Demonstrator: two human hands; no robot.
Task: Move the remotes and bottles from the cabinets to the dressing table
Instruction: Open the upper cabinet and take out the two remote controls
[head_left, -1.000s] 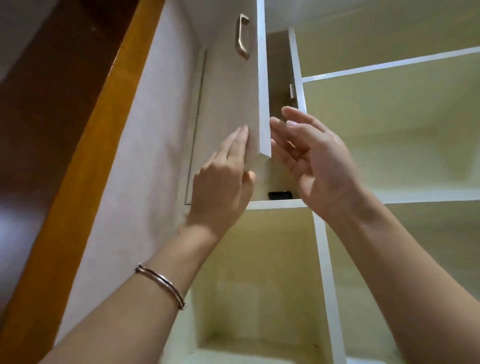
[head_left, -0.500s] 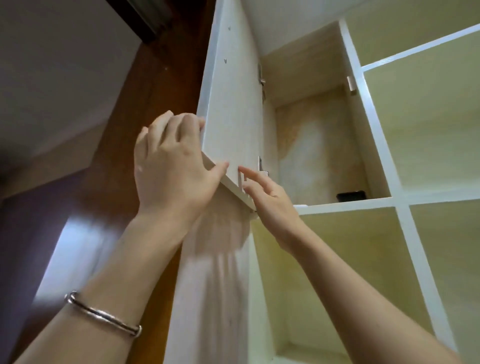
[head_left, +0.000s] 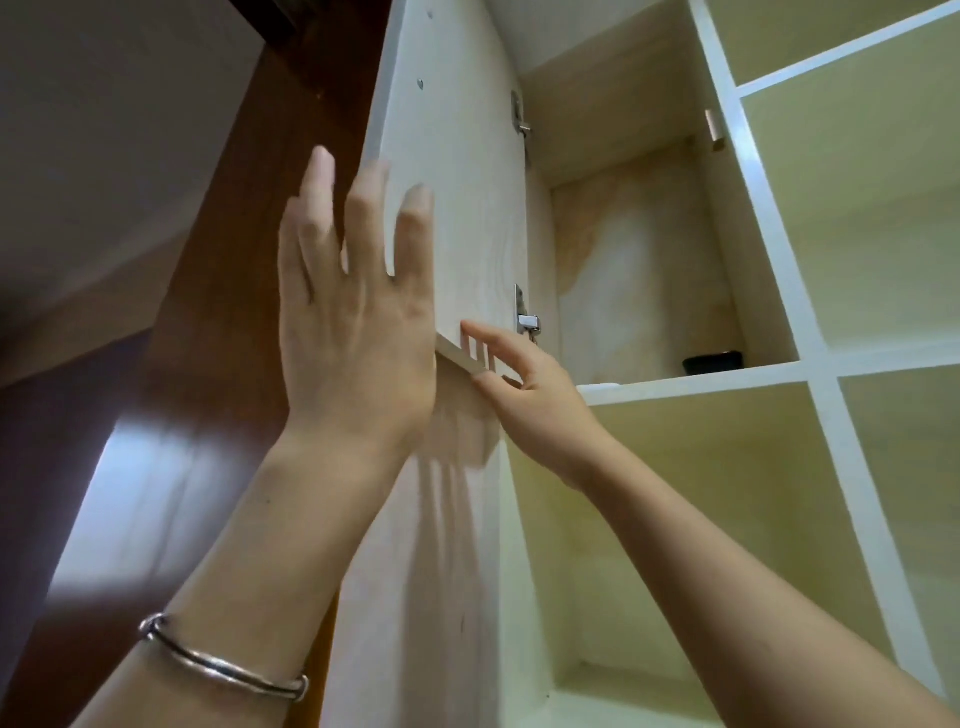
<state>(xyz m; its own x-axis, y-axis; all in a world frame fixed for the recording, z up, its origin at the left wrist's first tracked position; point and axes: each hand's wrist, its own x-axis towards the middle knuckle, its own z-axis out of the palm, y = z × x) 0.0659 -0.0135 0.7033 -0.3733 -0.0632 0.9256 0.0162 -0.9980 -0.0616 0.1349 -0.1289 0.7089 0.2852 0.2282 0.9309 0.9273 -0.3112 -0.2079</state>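
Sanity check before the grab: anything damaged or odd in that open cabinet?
Yes: the back panel of the open compartment carries a large pale, irregular blotch, like staining or worn finish. The door, hinges and dark object on the shelf look normal.

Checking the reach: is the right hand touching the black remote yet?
Apart. The head view shows the right hand at the door's bottom edge, the black remote well beyond.

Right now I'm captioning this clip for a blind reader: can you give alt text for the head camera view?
Seen from below, an upper cabinet door stands swung open, the left hand spread flat beside its outer edge and the right hand at its bottom corner. Inside, a dark object lies on the shelf; neighbouring open compartments look bare.
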